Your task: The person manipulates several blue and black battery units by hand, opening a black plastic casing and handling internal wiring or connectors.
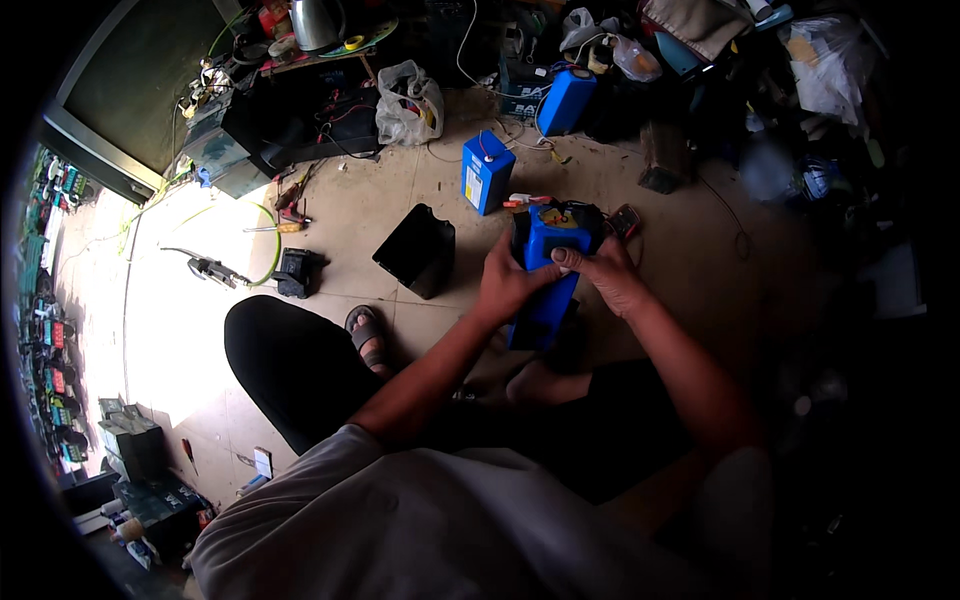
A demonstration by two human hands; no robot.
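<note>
Between my legs I hold a blue-wrapped battery pack (542, 318) with both hands. Its upper end carries a dark part with a yellow patch, which I cannot make out well. My left hand (507, 278) grips the pack's left side, and my right hand (610, 278) wraps its right side, thumb across the blue face. Beyond them another blue battery pack (487, 178) stands upright, a short wire on its top. Farther back is a third blue battery pack (568, 102). A black open box (415, 250) lies left of my hands.
A red-edged meter (625, 221) lies just past my right hand. To the left are a small black block (296, 272), pliers (291, 200) and a green hose (278, 250). Plastic bags (410, 103), a kettle (316, 25) and clutter line the back. A brick-like block (664, 158) sits right.
</note>
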